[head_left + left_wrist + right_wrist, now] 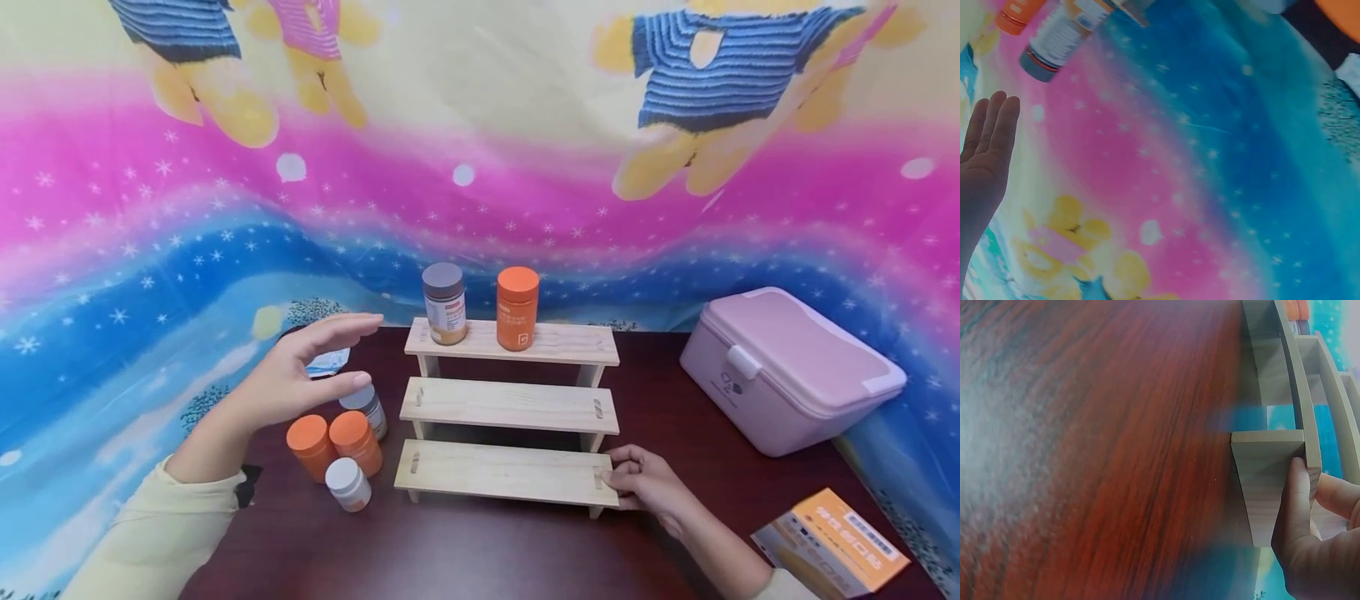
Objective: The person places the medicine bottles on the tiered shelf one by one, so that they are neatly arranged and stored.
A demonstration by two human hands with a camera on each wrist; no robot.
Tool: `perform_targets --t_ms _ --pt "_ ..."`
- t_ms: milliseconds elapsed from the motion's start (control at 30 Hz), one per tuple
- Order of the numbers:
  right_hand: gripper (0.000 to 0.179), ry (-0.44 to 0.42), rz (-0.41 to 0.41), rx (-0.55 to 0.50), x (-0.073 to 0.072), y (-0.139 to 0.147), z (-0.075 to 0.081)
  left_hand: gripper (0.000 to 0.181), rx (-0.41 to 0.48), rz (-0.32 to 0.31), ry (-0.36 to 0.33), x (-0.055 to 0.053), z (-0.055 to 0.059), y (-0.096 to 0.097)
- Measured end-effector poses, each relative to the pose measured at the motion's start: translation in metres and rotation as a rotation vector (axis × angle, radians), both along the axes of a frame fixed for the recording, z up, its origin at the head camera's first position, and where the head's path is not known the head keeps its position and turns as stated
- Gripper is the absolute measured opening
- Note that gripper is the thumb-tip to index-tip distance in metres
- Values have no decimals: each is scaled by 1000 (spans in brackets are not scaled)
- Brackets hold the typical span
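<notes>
A three-step wooden display rack (pixel 517 404) stands on the dark table. My right hand (pixel 651 485) pinches the right end of its lowest step between thumb and fingers, as the right wrist view also shows with the rack's edge (pixel 1310 425). A grey-capped bottle (pixel 446 307) and an orange bottle (pixel 517 310) stand on the top step. My left hand (pixel 288 375), fingers extended and thumb apart, is raised empty left of the rack. Below it stand two orange bottles (pixel 356 443), a grey-capped bottle (pixel 367 408) and a small white-capped bottle (pixel 348 485).
A pink lidded box (pixel 780 367) sits at the back right. An orange and white carton (pixel 836 542) lies at the front right edge. Behind the left hand is a blue and white packet (pixel 328 362). A patterned cloth (pixel 465 208) hangs behind the table.
</notes>
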State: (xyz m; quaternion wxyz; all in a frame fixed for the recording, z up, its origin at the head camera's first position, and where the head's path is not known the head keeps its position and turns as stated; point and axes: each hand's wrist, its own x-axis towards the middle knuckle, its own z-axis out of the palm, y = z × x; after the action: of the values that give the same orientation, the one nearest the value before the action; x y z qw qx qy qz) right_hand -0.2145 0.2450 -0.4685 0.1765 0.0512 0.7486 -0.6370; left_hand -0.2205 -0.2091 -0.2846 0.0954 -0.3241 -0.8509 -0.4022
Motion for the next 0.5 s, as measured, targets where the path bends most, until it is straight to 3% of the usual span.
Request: perform_targets --t_ms 300,500 --pt "43 -5 0 -7 1 -1 0 55 89 141 -100 -1 -44 -43" --pt "43 0 -11 -7 1 -2 1 55 46 231 -85 2 -57 -66"
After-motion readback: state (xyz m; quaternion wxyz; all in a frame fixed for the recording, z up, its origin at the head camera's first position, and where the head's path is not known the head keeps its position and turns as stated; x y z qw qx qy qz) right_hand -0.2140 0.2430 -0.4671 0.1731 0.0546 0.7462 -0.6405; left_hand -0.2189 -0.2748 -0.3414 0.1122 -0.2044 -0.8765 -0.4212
